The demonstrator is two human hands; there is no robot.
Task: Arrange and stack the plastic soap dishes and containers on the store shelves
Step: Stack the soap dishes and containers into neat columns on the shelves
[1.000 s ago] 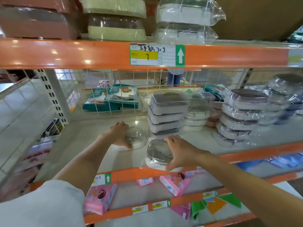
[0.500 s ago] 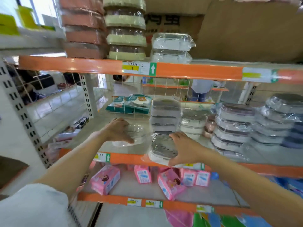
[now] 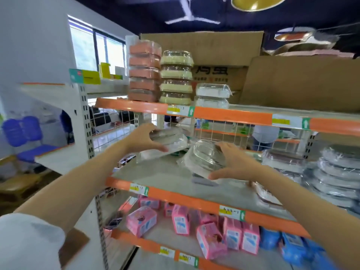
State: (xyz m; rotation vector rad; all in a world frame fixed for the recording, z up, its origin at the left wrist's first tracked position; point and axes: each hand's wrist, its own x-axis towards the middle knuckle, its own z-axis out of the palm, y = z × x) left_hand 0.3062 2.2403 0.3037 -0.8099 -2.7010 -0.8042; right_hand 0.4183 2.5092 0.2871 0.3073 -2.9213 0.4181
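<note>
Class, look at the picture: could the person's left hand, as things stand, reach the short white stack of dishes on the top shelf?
Probably not yet. The left hand already grips a wrapped dish, so it is not free. The white stack stands at the shelf's front edge with nothing before it.

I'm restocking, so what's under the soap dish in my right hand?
The soap dish is held above the middle shelf; a small grey item lies beneath. The right hand hides anything further right.

Views: only one, the head camera, wide-angle.
Position: at the person's head, close to the orange-edged shelves (image 3: pixel 229 114).
Direction: forward, tilted up enough to show the ceiling fan (image 3: pixel 191 15).
Shared part: nothing, one view only.
</note>
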